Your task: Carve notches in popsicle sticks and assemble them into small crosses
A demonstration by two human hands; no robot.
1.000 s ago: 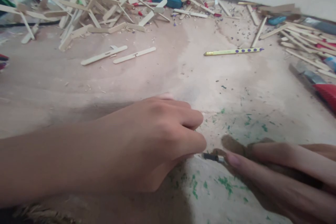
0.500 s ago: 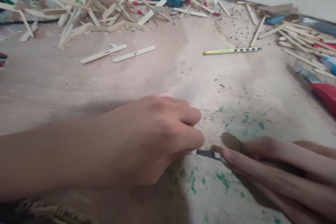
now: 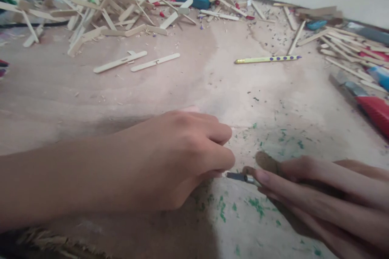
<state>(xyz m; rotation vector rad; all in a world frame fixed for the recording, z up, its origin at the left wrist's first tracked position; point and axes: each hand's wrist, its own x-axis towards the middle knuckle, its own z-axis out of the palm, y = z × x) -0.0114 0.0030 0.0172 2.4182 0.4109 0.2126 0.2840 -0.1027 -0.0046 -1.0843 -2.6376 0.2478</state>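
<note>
My left hand is closed and rests low over the table, its knuckles toward me. What its fingers press on is hidden, apart from a tiny pale bit at the thumb side. My right hand pinches a slim craft knife with a dark flat blade and a silvery collar. The blade points left and its tip nearly meets the left fingertips; I cannot tell whether they touch. Green shavings lie scattered on the table around both hands.
Two notched craft sticks and a spotted yellow pencil lie beyond the hands. Jointed craft sticks pile up at the back left. A red-handled utility knife and loose sticks are at the right.
Both hands keep almost the same pose. The craft knife's tip has shifted only very slightly left, and the view has tilted a little.
</note>
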